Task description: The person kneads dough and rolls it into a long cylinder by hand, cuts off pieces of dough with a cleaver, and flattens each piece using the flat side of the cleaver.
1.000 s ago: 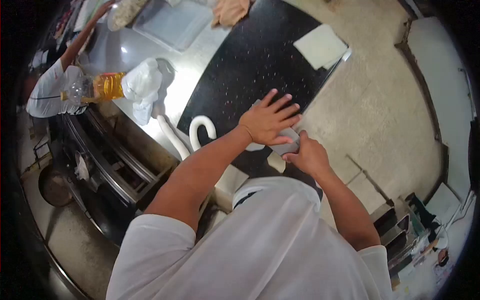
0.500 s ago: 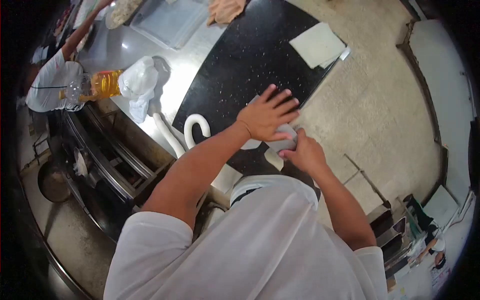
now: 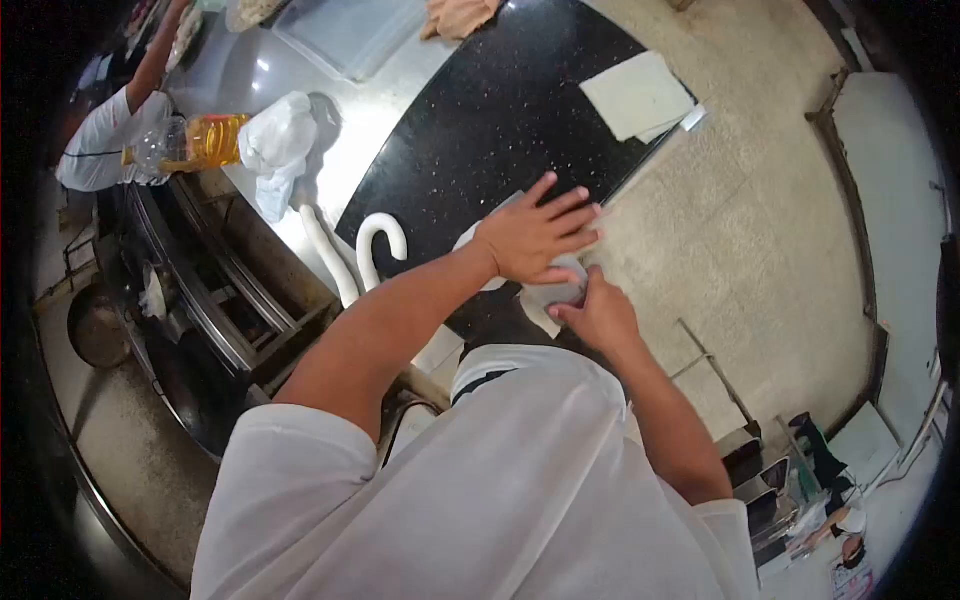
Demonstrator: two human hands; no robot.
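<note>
My left hand (image 3: 538,236) lies flat with fingers spread on a wide grey blade, which looks like a cleaver (image 3: 562,284). My right hand (image 3: 605,312) is closed at the near end of this cleaver; its handle is hidden in my grip. Both hands are over the near right part of a black board (image 3: 470,130). Partly covered by my left wrist is a thin white round piece (image 3: 466,238). A pale flat piece (image 3: 540,312) shows below the blade. Left of my forearm lie a curved white dough rope (image 3: 375,235) and a straighter dough rope (image 3: 328,255).
White sheets (image 3: 638,95) lie at the board's far right corner. A wrapped white bag (image 3: 277,140) and an oil bottle (image 3: 213,141) stand left, near a clear tray (image 3: 345,35) and an orange cloth (image 3: 458,16). Another person (image 3: 115,140) works at far left, beside the stove (image 3: 215,290).
The view has shifted slightly. My hands stay on the cleaver in nearly the same pose. More of the white round piece shows beside my left wrist.
</note>
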